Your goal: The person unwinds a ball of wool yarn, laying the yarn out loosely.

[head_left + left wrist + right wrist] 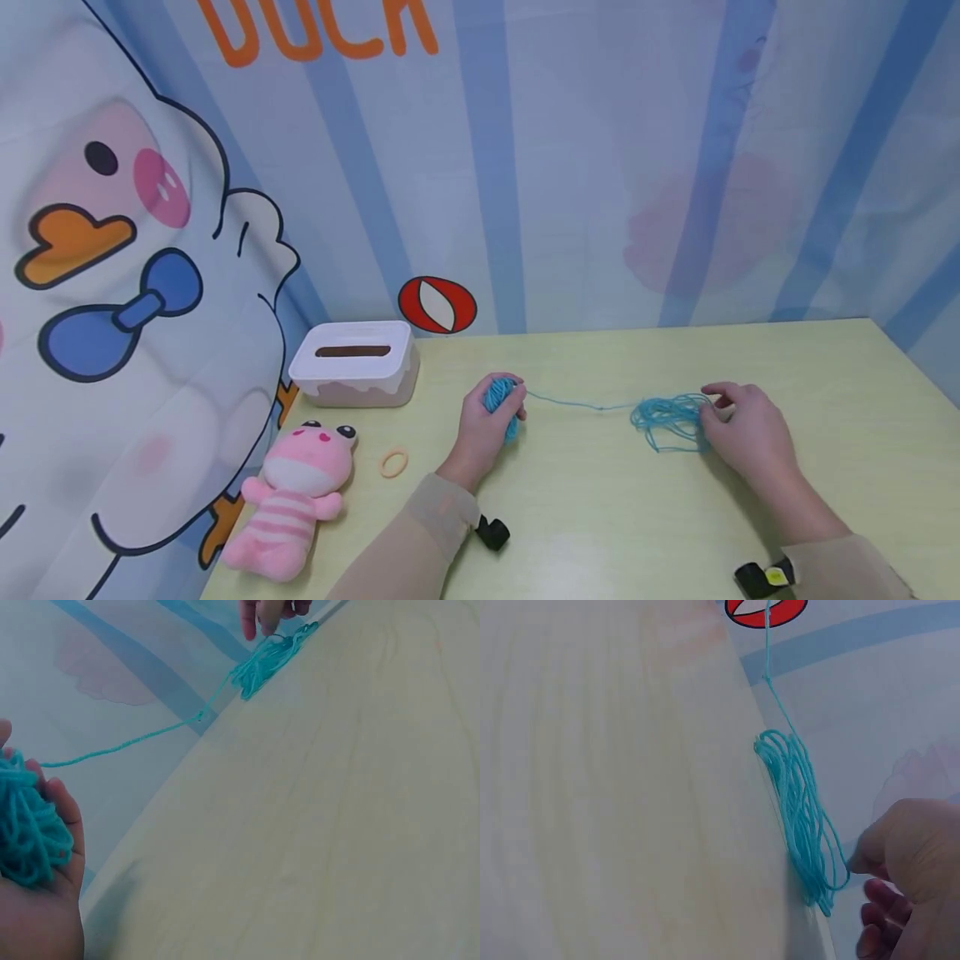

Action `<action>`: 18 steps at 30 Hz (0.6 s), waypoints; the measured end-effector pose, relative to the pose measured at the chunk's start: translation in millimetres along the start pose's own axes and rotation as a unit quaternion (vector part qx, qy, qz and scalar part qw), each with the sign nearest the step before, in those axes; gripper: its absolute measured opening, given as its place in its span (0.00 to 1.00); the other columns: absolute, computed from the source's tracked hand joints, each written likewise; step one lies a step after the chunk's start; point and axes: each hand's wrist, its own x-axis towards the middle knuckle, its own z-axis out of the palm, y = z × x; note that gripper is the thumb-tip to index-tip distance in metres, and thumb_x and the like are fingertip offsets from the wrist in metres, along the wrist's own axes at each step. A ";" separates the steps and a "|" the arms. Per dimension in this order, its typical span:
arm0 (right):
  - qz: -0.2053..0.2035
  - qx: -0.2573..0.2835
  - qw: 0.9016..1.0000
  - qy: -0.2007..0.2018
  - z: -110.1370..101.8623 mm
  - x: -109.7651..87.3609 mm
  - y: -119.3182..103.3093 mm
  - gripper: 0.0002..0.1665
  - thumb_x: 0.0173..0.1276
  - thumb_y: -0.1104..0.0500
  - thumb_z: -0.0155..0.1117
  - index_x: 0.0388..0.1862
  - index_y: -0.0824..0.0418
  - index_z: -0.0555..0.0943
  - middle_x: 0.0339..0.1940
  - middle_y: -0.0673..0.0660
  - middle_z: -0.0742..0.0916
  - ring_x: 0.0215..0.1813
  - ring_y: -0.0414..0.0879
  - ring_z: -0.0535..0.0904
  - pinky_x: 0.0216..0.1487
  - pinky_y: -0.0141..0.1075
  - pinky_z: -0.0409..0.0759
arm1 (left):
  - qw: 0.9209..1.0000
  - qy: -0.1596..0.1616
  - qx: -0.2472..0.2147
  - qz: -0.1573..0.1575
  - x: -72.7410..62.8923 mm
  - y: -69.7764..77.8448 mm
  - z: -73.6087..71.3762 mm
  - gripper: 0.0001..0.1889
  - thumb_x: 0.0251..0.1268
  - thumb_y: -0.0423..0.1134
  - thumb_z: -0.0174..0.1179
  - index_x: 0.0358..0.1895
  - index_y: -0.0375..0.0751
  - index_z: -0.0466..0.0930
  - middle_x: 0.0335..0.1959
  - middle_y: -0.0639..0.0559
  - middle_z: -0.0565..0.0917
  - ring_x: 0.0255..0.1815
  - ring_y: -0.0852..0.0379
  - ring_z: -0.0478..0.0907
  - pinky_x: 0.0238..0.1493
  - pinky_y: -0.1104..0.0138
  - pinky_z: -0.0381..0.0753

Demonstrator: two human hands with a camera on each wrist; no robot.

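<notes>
My left hand [483, 425] grips a wound bundle of blue yarn [498, 393], fingers curled around it. In the left wrist view that bundle [30, 825] lies against the palm. One strand [577, 404] runs from it to a looser heap of looped yarn [670, 421] on the table. At the right end of this heap is my right hand [750, 425], thumb and forefinger apart. The right wrist view has its thumb tip at the edge of an outer loop of the heap [799, 810]; the other fingers [885, 911] bend loosely below.
A pink striped plush toy [288, 500] lies on the table [585, 517] at the left. Beside it is a small pale orange ring [393, 463]. Behind stands a white and beige tissue box [356, 367]. A printed curtain [570, 167] hangs beyond the table's back edge.
</notes>
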 end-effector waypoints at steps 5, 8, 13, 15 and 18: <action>-0.042 0.051 0.995 0.077 9.7 -3.3 -27.2 0.15 0.76 0.63 0.60 0.56 0.66 0.85 0.54 0.66 0.83 0.45 0.54 0.77 0.41 0.40 0.72 | 1.000 -0.003 0.001 -0.003 0.7 -1.6 0.0 0.16 0.81 0.49 0.67 0.60 0.43 0.83 0.37 0.53 0.84 0.38 0.56 0.85 0.46 0.71 0.87; -0.093 0.083 0.986 0.110 21.0 -4.0 -47.0 0.12 0.73 0.66 0.62 0.51 0.66 0.87 0.52 0.64 0.84 0.46 0.54 0.78 0.42 0.39 0.76 | 1.000 -0.003 0.002 -0.005 0.6 -1.4 0.1 0.17 0.81 0.50 0.67 0.61 0.45 0.83 0.39 0.51 0.85 0.39 0.56 0.85 0.47 0.70 0.88; -0.170 0.106 0.975 0.096 49.0 -1.0 -73.4 0.10 0.74 0.66 0.66 0.51 0.64 0.88 0.51 0.60 0.89 0.49 0.57 0.87 0.47 0.47 0.87 | 1.000 -0.009 -0.005 -0.007 1.1 -1.7 0.4 0.17 0.81 0.49 0.67 0.61 0.45 0.82 0.38 0.48 0.85 0.37 0.55 0.85 0.47 0.69 0.88; -0.184 0.108 0.975 0.062 59.8 0.3 -83.6 0.13 0.76 0.64 0.67 0.56 0.62 0.88 0.55 0.60 0.91 0.54 0.59 0.88 0.53 0.54 0.90 | 1.000 -0.014 -0.011 -0.008 1.4 -2.3 0.2 0.17 0.81 0.49 0.67 0.61 0.44 0.82 0.37 0.48 0.85 0.35 0.54 0.84 0.45 0.68 0.89; -0.193 0.111 0.975 -0.006 73.9 1.4 -100.1 0.19 0.80 0.60 0.67 0.66 0.60 0.86 0.64 0.60 0.91 0.65 0.62 0.88 0.65 0.60 0.87 | 0.999 -0.021 -0.021 -0.013 2.1 -3.4 -0.2 0.20 0.81 0.49 0.68 0.63 0.41 0.80 0.37 0.48 0.84 0.32 0.55 0.83 0.41 0.68 0.89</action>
